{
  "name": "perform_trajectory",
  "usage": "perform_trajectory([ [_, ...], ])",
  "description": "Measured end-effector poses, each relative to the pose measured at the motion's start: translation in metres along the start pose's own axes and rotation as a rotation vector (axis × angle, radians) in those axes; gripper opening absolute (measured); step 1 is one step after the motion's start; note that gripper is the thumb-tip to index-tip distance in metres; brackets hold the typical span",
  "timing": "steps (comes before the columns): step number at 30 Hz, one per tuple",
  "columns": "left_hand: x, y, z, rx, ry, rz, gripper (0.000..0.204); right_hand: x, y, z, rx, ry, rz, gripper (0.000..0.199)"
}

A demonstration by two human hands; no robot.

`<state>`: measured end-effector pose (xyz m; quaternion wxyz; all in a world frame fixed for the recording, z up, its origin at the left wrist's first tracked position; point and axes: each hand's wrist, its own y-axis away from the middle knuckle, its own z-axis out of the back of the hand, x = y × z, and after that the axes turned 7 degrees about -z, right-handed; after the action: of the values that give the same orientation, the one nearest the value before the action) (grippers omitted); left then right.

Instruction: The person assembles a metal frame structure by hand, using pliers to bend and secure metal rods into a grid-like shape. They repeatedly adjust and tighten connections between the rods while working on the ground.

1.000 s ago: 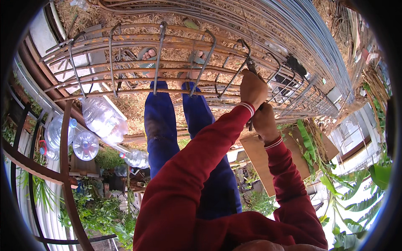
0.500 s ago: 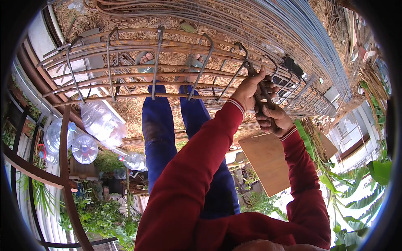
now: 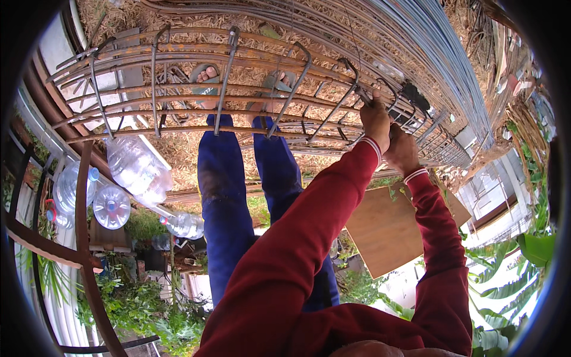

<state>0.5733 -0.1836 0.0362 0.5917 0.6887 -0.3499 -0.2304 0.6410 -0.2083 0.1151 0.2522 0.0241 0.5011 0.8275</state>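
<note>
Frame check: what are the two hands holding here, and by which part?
Both hands sit at the right end of the rebar cage. The left hand is closed around a bent stirrup there; what the right hand holds cannot be told.

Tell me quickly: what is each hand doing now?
Left hand: closed on the rebar cage.
Right hand: closed beside the left; contents cannot be told.

A long cage of rusty brown steel bars [image 3: 250,101] lies flat on the straw-covered ground. Its long bars run side by side, and bent grey hoops cross them. Both hands meet at one hoop [image 3: 351,98] near the cage's right end.
</note>
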Motion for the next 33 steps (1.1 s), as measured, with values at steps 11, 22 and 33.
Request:
perform_trajectory([
  [11, -0.032, 0.008, 0.039, 0.405, 0.019, 0.112, 0.051, -0.020, -0.016, -0.002, 0.381, -0.294, 0.078, 0.036],
  [22, -0.022, 0.003, 0.003, 0.140, 0.190, 0.109, 0.045, 0.018, 0.031, 0.000, -0.139, -0.052, 0.081, 0.073],
  [33, -0.043, 0.009, 0.044, 0.359, 0.061, 0.261, 0.041, -0.005, 0.000, -0.001, 0.880, -1.040, -0.332, 0.036],
])
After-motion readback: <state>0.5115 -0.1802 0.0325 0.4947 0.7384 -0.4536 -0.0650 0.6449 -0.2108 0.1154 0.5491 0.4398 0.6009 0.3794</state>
